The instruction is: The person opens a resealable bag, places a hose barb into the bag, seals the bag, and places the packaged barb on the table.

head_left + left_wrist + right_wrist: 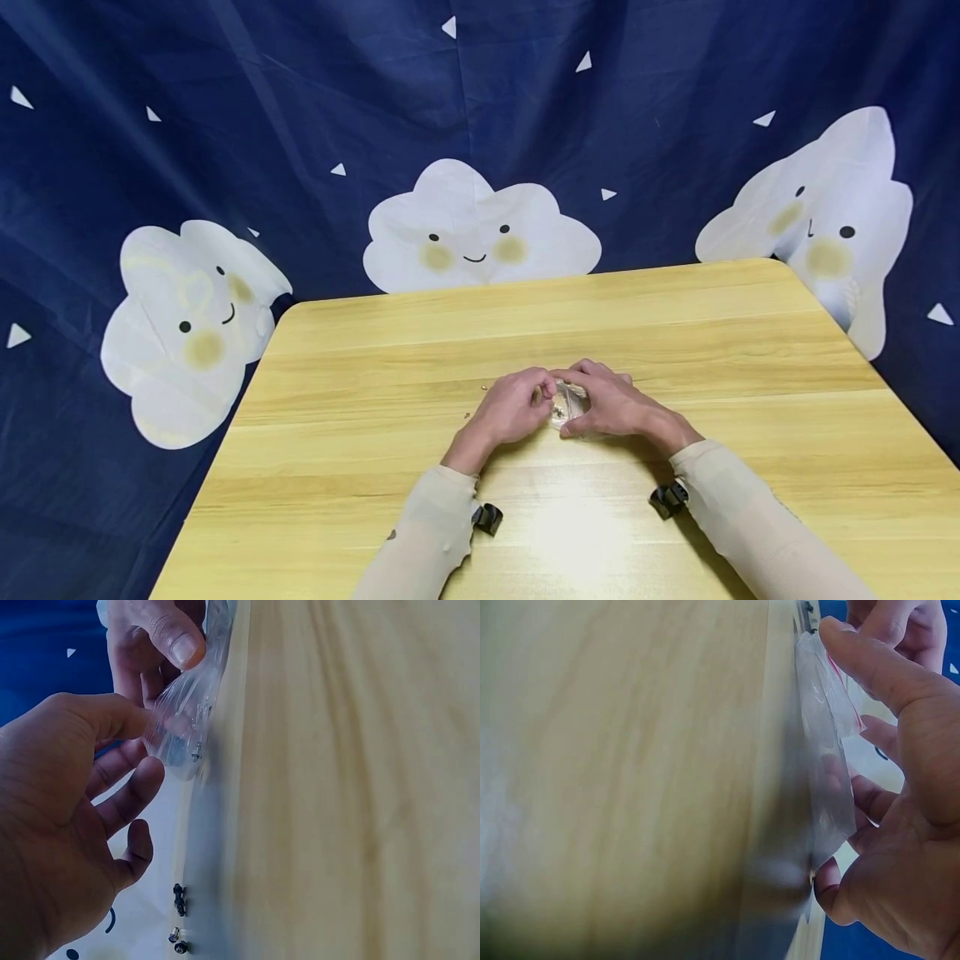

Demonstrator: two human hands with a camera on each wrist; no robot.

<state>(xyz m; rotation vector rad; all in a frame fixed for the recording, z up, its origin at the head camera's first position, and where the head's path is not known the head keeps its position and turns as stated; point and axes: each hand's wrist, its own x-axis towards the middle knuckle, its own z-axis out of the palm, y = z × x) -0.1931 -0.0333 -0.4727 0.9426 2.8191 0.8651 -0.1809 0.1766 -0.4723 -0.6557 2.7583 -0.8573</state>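
A small clear zip bag [567, 405] lies low over the wooden table between both hands, with a few small metal screws inside. My left hand [517, 406] pinches the bag's near edge between thumb and forefinger, its other fingers loosely bent. From the other side my right hand [609, 402] holds the bag, thumb at the front and fingers curled behind it. A red line along the bag's [829, 757] opening shows in the right wrist view. Several dark little screws [179, 900] lie on the table beyond the left hand in the left wrist view.
The light wooden table [360, 467] has rounded far corners. Behind it hangs a dark blue curtain [300, 100] with smiling white clouds and triangles. Each sleeve carries a black wrist camera [488, 519]. Tiny loose pieces [483, 387] lie left of the left hand.
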